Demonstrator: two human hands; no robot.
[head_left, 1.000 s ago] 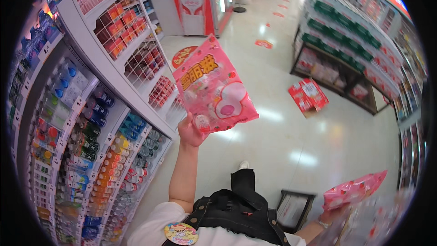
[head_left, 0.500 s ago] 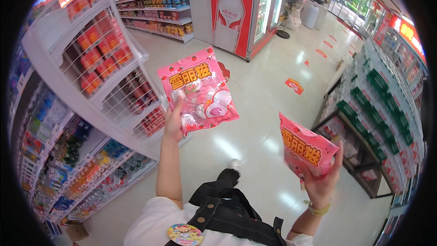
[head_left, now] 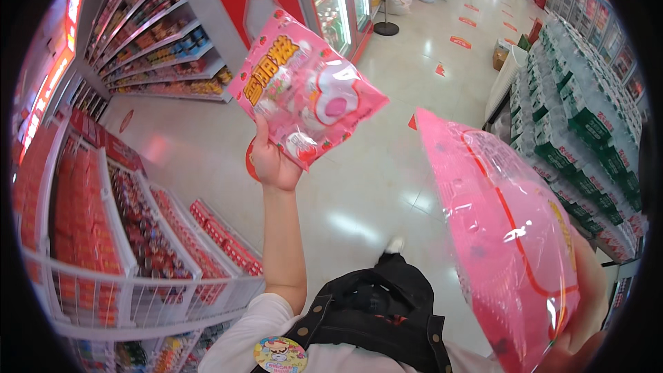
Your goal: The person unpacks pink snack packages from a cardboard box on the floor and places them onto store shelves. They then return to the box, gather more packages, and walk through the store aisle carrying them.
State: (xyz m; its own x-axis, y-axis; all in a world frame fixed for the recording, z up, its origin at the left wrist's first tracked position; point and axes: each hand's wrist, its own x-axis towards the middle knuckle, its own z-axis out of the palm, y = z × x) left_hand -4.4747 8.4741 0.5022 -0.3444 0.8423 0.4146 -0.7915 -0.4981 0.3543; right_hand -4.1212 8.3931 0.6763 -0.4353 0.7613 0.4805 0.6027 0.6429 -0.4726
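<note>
Out in front of me, my left hand [head_left: 277, 166] grips the lower left corner of a pink candy bag [head_left: 304, 97]. Its printed front faces me, with strawberries on the border and a clear window showing round pink and white sweets. The bag is tilted, its top toward the upper left. My right hand [head_left: 587, 290] is wrapped round the right side of a second pink candy bag [head_left: 497, 235], raised close to the camera. Its side with a red curved line faces me. Most of the right hand's fingers are behind that bag.
On the left stands a shelf rack [head_left: 138, 283] of red packages behind a white wire rail. Snack shelves [head_left: 159, 41] and a glass-door fridge [head_left: 331, 7] line the back. Stacked green-and-white bottle packs [head_left: 580, 131] rise at the right. A black-based stand [head_left: 385, 27] is farther along the tiled aisle [head_left: 359, 193].
The right hand's bag has come up much closer to the camera and turned. The left hand's bag has tilted and shifted slightly right and up. My view has turned as I walk forward.
</note>
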